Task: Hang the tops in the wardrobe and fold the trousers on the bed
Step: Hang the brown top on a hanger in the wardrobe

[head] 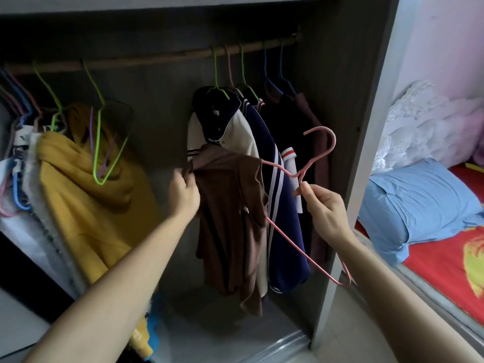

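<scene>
Soft brown short-sleeved top [230, 210] sits half on the thin pink wire hanger [298, 176], held up in front of the open wardrobe, below the wooden rail [157, 57]. Left hand [184, 192] pinches the fabric at one shoulder, and right hand [326, 208] pinches the hanger under its hook. It's light, floppy stuff that probably slides on wire, so I'd carry it by the hanger neck.

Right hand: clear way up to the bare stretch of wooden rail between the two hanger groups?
Probably yes. The right hand grips only the pink wire hanger, and nothing hangs before the bare wooden rail stretch; the brown top on it is pinched by the left hand.
</scene>
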The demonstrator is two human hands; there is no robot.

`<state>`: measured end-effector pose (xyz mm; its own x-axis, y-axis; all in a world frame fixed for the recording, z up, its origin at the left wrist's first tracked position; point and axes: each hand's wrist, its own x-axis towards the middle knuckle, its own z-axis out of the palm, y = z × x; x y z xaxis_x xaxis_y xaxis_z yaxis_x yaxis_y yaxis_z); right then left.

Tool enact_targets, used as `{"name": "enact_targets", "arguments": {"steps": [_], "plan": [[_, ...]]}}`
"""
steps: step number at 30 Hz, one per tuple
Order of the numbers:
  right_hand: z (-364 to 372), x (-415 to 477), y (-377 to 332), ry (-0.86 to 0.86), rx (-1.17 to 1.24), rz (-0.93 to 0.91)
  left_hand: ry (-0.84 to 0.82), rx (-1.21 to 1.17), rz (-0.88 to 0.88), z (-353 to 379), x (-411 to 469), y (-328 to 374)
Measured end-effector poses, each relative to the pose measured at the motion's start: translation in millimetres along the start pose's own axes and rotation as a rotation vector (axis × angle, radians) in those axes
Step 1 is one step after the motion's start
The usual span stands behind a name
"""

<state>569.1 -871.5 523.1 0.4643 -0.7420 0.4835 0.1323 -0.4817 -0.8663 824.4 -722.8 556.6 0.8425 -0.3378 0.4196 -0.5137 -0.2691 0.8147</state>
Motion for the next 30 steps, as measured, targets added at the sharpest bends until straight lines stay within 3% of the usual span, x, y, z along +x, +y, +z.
{"name": "enact_targets", "arguments": {"steps": [3, 6, 8, 13, 17, 22, 26, 30], "plan": [[6, -2, 12, -0.038, -0.060, 0.035, -0.055, 0.005, 0.158, -16, 21, 19], [8, 3, 18, -0.014, -0.047, 0.035, -0.174, 0.215, 0.401, -33, 41, 31], [10, 4, 20, 0.022, 0.015, 0.011, -0.141, 0.303, 0.461, -44, 54, 38], [19, -8, 33, -0.311, -0.207, -0.008, -0.028, 0.442, 0.521, -65, 86, 46], [20, -1, 20, -0.047, 0.153, 0.070, -0.025, 0.507, 0.474, -75, 93, 39], [31, 9, 6, -0.331, -0.040, 0.013, -0.125, 0.526, 0.480, -82, 96, 36], [38, 18, -3, -0.198, 0.132, 0.037, -0.225, 0.440, 0.501, -88, 93, 37], [43, 21, -16, -0.268, 0.151, 0.022, -0.380, 0.538, 0.493, -92, 89, 35]]}}
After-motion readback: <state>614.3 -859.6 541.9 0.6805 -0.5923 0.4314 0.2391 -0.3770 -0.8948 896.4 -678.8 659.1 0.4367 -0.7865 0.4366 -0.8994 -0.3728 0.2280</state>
